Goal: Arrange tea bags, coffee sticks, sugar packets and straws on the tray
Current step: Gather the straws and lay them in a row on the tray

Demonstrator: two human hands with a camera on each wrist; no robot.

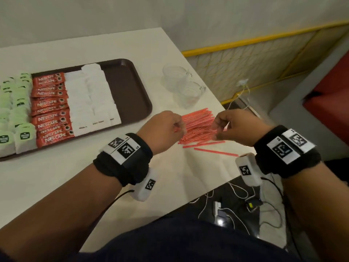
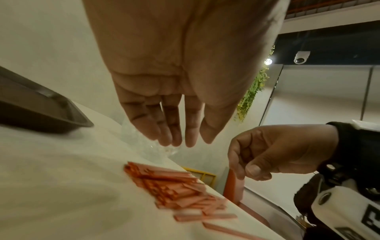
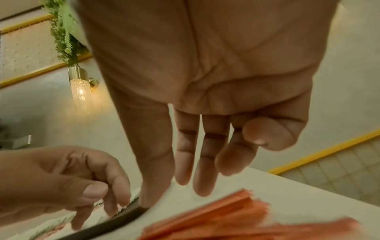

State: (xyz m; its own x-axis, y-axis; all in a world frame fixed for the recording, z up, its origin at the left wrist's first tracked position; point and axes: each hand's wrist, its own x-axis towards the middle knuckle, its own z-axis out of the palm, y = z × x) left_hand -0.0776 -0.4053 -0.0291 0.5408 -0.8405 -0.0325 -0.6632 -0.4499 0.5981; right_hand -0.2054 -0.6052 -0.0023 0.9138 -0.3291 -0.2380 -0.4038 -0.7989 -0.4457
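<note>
A loose pile of red straws [image 1: 200, 129] [image 2: 174, 191] [image 3: 236, 217] lies on the white table just right of the brown tray [image 1: 128, 87] [image 2: 41, 110] [image 3: 115, 222]. On the tray stand rows of green tea bags [image 1: 17, 110], red coffee sticks [image 1: 51, 108] and white sugar packets [image 1: 90, 99]; its right part is bare. My left hand [image 1: 177, 125] [image 2: 174, 142] [image 3: 115, 199] hovers at the pile's left end, fingers relaxed, holding nothing. My right hand [image 1: 219, 127] [image 2: 246, 172] [image 3: 205, 178] hovers over the pile's right side, fingers loose, also holding nothing.
Two clear glass mugs [image 1: 175, 76] [image 1: 190, 93] stand beyond the straws near the table's right edge. A few straws lie apart nearer me [image 1: 215, 151]. Cables [image 1: 236, 201] run over the floor below the table corner, and a red seat [image 1: 330, 95] is at the right.
</note>
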